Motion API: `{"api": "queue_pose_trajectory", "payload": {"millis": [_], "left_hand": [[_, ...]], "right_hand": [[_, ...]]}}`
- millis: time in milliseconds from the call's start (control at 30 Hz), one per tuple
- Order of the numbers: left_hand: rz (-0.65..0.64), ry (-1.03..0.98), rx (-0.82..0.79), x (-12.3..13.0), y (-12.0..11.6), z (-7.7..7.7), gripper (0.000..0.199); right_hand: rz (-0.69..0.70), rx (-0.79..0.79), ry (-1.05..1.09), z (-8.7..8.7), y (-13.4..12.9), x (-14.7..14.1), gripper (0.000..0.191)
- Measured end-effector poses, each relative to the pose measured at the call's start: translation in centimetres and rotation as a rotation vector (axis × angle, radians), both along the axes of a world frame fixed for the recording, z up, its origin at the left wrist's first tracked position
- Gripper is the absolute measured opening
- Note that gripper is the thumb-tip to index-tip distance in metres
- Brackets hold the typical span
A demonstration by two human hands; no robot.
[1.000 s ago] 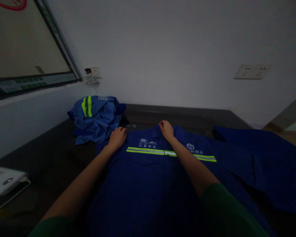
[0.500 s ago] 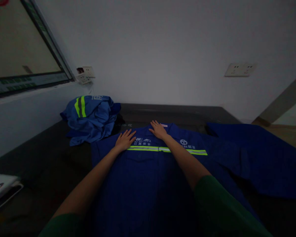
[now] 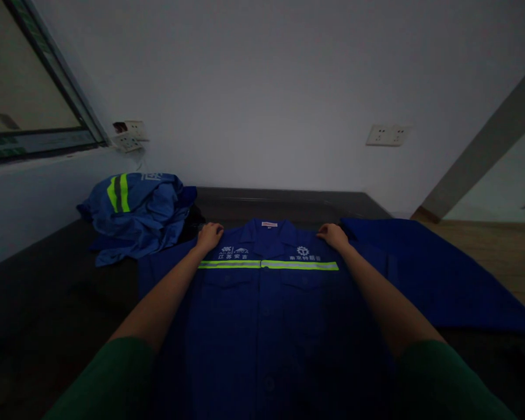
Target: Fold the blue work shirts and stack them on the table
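Observation:
A dark blue work shirt (image 3: 266, 303) lies spread front side up, its collar toward the wall and a yellow-green reflective stripe across the chest. At the shoulder seam on the left, my left hand (image 3: 210, 236) has its fingers closed on the shirt. My right hand (image 3: 333, 236) pinches the opposite shoulder in the same way. White logos and lettering show on the chest between my hands, and a small white label sits inside the collar.
Crumpled lighter blue clothing (image 3: 142, 204) with a reflective band is heaped at the back left. Another dark blue cloth (image 3: 437, 274) lies to the right. Behind the dark surface (image 3: 280, 201) stands a wall with sockets (image 3: 387, 135).
My right hand has moved right, from beside the collar to the far shoulder. My left hand has moved up to the near shoulder. Both hands went from spread flat to closed on the cloth.

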State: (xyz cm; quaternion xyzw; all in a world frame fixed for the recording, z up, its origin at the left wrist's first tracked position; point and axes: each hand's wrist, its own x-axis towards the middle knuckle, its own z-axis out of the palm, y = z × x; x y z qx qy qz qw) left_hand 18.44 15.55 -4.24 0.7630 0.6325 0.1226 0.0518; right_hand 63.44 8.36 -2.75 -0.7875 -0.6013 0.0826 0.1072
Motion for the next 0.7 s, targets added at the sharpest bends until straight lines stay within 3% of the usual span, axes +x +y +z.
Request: {"api": "queue_pose_trajectory", "payload": {"millis": [133,367,600,700], "left_hand": [[-0.025,0.013,-0.004,0.1,0.8,-0.2,0.02],[-0.066,0.032,-0.023,0.4,1.3,-0.3,0.024],[-0.05,0.073,0.01,0.7,1.0,-0.3,0.022],[0.029,0.119,0.06,1.3,0.1,0.3,0.03]], "right_hand": [[0.029,-0.006,-0.007,-0.8,-0.1,0.7,0.023],[0.088,-0.024,-0.064,-0.9,-0.2,1.8,0.031],[0.115,-0.055,-0.216,-0.8,0.4,1.1,0.037],[0.14,0.016,-0.289,-0.1,0.5,-0.4,0.031]]}}
